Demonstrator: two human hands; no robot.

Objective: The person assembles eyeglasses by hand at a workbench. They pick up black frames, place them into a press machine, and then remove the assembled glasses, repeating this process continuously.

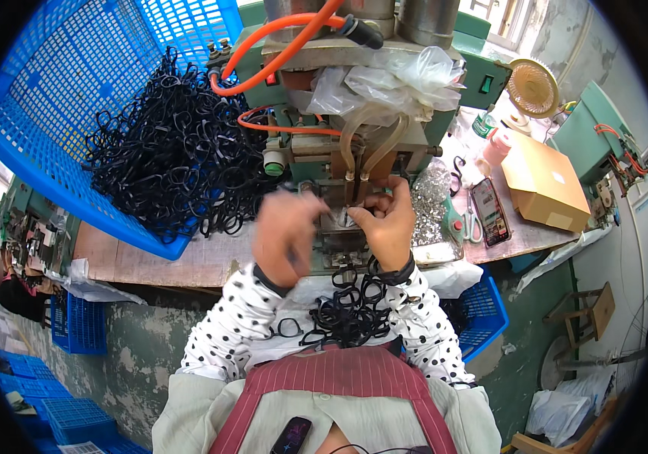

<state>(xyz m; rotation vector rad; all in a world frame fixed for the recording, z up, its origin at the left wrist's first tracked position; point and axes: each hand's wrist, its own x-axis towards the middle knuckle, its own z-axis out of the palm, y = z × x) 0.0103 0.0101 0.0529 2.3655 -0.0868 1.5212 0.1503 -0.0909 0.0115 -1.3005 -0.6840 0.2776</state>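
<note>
My left hand (285, 234) hovers blurred in front of the small press machine (339, 151), fingers loosely curled; whether it holds anything is unclear. My right hand (388, 223) pinches a small part against the machine's fixture (343, 221), fingertips at the work spot. Several black plastic eyeglass frames (350, 306) lie heaped in my lap between my polka-dot sleeves. A large tangle of the same black frames (180, 155) fills a tilted blue plastic crate (59, 113) at the left of the bench.
Right of the machine lie a pile of small metal parts (431, 193), green-handled scissors (466, 221), a phone (489, 212) and a cardboard box (543, 185). A small fan (532, 87) stands behind. Blue crates (483, 310) sit below the bench.
</note>
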